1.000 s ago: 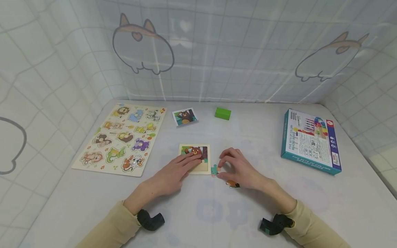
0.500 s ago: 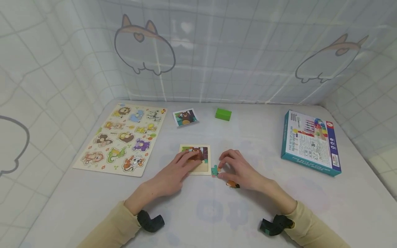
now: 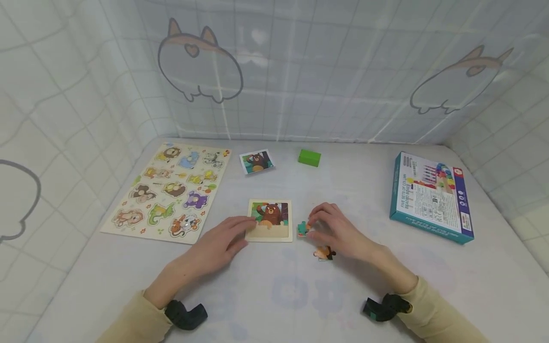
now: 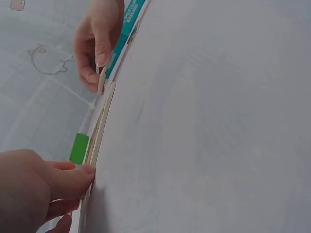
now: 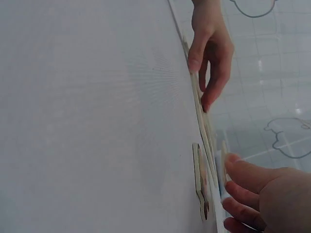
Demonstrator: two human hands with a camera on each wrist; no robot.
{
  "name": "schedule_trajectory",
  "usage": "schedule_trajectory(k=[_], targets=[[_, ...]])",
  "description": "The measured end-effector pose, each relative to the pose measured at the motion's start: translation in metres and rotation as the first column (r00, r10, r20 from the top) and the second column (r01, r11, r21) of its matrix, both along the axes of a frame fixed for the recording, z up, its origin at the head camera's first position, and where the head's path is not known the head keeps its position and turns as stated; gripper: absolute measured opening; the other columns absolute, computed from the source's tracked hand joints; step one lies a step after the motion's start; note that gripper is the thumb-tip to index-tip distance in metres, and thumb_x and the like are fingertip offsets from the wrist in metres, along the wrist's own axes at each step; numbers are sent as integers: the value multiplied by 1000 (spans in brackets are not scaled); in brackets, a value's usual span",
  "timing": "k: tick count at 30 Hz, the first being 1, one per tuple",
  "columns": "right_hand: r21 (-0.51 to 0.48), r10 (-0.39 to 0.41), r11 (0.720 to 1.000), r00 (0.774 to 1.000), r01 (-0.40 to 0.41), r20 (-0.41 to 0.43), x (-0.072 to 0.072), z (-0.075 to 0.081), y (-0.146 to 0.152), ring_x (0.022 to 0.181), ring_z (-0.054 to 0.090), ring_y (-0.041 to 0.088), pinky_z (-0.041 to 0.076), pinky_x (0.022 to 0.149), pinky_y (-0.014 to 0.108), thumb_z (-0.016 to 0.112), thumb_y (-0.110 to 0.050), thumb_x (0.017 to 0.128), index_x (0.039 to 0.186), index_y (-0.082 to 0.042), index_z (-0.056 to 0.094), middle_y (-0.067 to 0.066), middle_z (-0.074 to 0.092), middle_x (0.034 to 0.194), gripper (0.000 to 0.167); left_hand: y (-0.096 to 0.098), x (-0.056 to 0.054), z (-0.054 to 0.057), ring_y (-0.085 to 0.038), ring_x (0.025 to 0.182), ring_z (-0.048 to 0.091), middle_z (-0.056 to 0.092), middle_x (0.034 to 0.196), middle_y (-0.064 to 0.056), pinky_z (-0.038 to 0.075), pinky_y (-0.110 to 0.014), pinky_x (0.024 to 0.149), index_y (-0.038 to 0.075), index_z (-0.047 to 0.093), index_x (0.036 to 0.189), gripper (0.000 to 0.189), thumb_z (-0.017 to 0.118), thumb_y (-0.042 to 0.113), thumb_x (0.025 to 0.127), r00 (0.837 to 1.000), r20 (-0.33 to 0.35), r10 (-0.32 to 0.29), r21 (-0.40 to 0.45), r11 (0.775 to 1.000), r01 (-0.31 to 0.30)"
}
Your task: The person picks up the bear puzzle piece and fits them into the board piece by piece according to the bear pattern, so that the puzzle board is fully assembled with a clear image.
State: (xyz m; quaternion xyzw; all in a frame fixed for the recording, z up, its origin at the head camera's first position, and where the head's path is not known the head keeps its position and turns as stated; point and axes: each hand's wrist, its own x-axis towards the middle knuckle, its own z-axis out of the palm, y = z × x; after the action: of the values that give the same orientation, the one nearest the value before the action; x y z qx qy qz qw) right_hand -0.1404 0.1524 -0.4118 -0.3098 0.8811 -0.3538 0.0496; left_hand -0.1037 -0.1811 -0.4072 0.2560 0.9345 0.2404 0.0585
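A square wooden puzzle tray (image 3: 274,232) lies mid-table, its upper part filled with a bear picture and a bare strip along its near side. My left hand (image 3: 220,240) holds the tray at its near left corner, a finger over the left rim and the thumb by the near edge. Just right of the tray, my right hand (image 3: 340,233) pinches a teal and orange puzzle piece (image 3: 302,229) between thumb and fingers. In the left wrist view that piece (image 4: 102,80) is tilted, raised off the table. Another puzzle piece (image 3: 324,253), orange and dark brown, lies below the right hand.
An animal peg puzzle board (image 3: 169,190) lies at left. Behind the tray are a bear picture card (image 3: 257,162) and a green block (image 3: 309,157). A teal-edged bead set box (image 3: 431,195) lies at right. Patterned curtains (image 3: 300,71) enclose the table.
My left hand has slid left off the bear picture to the tray's left edge, uncovering the picture. My right hand has lifted the teal piece slightly and shifted it right.
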Motion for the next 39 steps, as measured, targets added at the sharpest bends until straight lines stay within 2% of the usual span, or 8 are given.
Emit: schedule_trajectory(k=[7,12,18,24,32,39], targets=[[-37,-1,999,999,-1,-33,-3,5,-17,117,45,20,48,98,40,75,-22,91,105,-10,66,1,57,119,20,0,-3,0,-25,140,46,52,149,-4,41,-46,114,17,54,144,45,63,21,100,1000,10,28,19,999,-28],[-39,36,999,998,-38,-56,-6,6,-41,114,46,22,48,98,40,75,-21,91,103,-7,66,5,57,116,20,3,-6,-3,-28,144,41,47,154,-8,38,-50,116,17,52,146,48,62,24,100,998,40,43,47,998,-45],[-31,57,998,997,-59,-52,-9,5,-67,112,46,21,47,100,39,73,-25,93,104,-7,66,2,56,113,22,5,-9,-6,-30,144,41,43,156,-9,38,-50,115,21,48,149,50,61,26,101,994,95,45,77,996,-52],[-16,81,996,992,-83,-95,-15,2,-83,110,48,20,46,97,38,74,-24,92,104,-7,67,3,57,114,22,4,-11,-6,-29,143,42,44,156,-9,39,-49,115,22,47,149,50,60,27,101,993,113,31,106,993,-43],[-26,77,996,991,-81,-106,-16,-5,-91,114,47,24,45,102,41,74,-22,92,102,-5,69,7,55,117,20,4,-12,-6,-29,144,41,43,156,-9,39,-50,115,22,47,149,49,59,27,102,993,114,27,100,994,-39],[-40,68,997,990,-73,-124,-15,-10,-93,117,45,25,43,104,42,75,-21,91,101,-6,68,7,54,119,20,3,-12,-6,-28,143,42,44,156,-7,40,-49,114,20,51,146,45,59,26,102,997,78,1,80,997,-7]])
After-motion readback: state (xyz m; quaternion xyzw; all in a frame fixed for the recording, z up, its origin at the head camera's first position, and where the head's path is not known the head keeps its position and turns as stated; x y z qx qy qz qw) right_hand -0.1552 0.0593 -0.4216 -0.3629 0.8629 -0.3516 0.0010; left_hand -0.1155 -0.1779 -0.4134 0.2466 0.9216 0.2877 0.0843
